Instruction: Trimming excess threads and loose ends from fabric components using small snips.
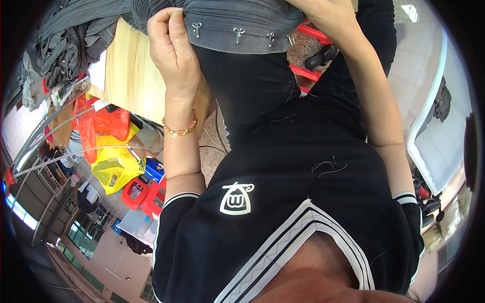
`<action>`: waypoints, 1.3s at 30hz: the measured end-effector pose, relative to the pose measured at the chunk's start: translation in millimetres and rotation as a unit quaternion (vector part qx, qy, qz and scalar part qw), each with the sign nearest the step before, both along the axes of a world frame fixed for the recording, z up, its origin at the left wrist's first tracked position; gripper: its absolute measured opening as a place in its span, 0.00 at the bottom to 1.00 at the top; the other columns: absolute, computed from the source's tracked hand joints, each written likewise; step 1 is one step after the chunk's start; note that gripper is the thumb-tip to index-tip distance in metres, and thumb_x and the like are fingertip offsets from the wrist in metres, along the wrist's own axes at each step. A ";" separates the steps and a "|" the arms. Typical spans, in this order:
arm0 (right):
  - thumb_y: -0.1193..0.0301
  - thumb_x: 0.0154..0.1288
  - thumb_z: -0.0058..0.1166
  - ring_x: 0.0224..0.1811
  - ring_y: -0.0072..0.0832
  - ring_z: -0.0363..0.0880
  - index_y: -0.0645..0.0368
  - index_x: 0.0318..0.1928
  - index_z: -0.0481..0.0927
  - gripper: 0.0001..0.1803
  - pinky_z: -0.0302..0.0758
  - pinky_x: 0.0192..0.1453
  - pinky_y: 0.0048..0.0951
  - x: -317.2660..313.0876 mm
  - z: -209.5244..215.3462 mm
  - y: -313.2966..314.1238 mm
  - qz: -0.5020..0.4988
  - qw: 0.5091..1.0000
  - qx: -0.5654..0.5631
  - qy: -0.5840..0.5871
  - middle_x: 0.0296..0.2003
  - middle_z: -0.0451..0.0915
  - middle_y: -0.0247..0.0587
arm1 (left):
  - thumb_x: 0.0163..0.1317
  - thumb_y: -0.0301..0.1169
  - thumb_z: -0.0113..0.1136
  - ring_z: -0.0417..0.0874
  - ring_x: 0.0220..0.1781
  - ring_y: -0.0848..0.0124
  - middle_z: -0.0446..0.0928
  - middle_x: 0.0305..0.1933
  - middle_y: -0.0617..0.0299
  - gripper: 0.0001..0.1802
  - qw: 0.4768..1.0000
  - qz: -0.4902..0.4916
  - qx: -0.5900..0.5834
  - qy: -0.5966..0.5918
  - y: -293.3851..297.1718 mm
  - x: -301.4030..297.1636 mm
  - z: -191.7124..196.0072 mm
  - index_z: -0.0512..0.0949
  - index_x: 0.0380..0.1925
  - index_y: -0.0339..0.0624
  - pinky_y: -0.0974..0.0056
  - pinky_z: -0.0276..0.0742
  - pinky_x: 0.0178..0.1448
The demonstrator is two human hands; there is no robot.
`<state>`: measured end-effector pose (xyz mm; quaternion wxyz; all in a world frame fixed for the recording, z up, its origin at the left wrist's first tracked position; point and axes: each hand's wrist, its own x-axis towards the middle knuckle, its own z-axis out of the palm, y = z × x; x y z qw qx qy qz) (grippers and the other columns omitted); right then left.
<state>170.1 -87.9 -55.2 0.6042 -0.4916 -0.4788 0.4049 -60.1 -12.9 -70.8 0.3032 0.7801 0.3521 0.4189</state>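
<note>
Head view, looking steeply down the person's own torso. Grey garment waistband (237,28) held up in front of the chest, across the top of the frame, with a row of small metal hook clasps (238,34) along its lower edge.

Left hand (172,48): closed on the left end of the waistband. Thumb lies along the front of the fabric, pointing up; fingers curl behind it. Pinch is tight, no gap visible between thumb and cloth. Beaded orange bracelet (180,129) on that wrist.

Right hand (328,15): at the right end of the waistband, mostly cut off by the upper edge of the frame. Back of hand and wrist visible; fingers hidden behind the fabric. It touches the cloth, but I cannot tell how far the fingers are closed.

Waistband spans between both hands, roughly level, just above the black shirt (283,166).

Surroundings: wooden tabletop (132,70) to the left, a pile of grey fabric pieces (65,40) at its far end. Yellow plastic bag (117,164) and orange plastic bag (103,123) lower left. White plastic tray (439,136) at right.
</note>
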 end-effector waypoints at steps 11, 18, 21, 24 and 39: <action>0.73 0.67 0.65 0.38 0.13 0.74 0.63 0.54 0.85 0.16 0.71 0.41 0.17 -1.1 9.1 14.0 -0.010 0.989 0.079 -0.128 0.37 0.78 0.27 | 0.72 0.27 0.59 0.77 0.43 0.70 0.77 0.42 0.59 0.06 0.995 -0.004 0.075 0.069 15.3 -13.2 2.8 0.78 0.43 0.36 0.68 0.73 0.51; 0.75 0.67 0.65 0.36 0.14 0.73 0.63 0.56 0.84 0.17 0.70 0.40 0.17 -1.6 -18.0 9.3 0.049 0.930 0.253 0.261 0.36 0.78 0.27 | 0.67 0.24 0.64 0.76 0.57 0.70 0.74 0.56 0.57 0.11 0.983 -0.119 0.137 0.023 -9.6 1.7 54.1 0.81 0.49 0.37 0.67 0.71 0.61; 0.76 0.66 0.65 0.35 0.14 0.72 0.65 0.55 0.84 0.17 0.70 0.39 0.18 4.5 0.3 -11.6 0.019 0.983 0.163 0.084 0.35 0.78 0.28 | 0.59 0.28 0.73 0.76 0.57 0.68 0.74 0.56 0.58 0.11 0.961 -0.124 0.165 0.184 -20.7 7.2 82.7 0.87 0.43 0.43 0.64 0.69 0.62; 0.77 0.64 0.67 0.35 0.16 0.73 0.65 0.54 0.85 0.18 0.70 0.38 0.19 13.8 28.5 -43.8 -0.013 0.985 0.022 -0.172 0.34 0.79 0.30 | 0.56 0.24 0.73 0.77 0.47 0.69 0.74 0.49 0.58 0.10 0.947 -0.152 0.180 0.218 -22.0 28.0 96.1 0.85 0.39 0.41 0.68 0.72 0.50; 0.75 0.60 0.70 0.35 0.26 0.79 0.57 0.58 0.84 0.24 0.75 0.38 0.23 16.0 11.8 -53.9 0.081 0.970 0.086 -0.212 0.36 0.78 0.36 | 0.56 0.23 0.73 0.80 0.51 0.65 0.77 0.53 0.58 0.09 0.933 -0.183 0.152 0.271 -21.7 28.7 95.3 0.85 0.37 0.43 0.65 0.76 0.49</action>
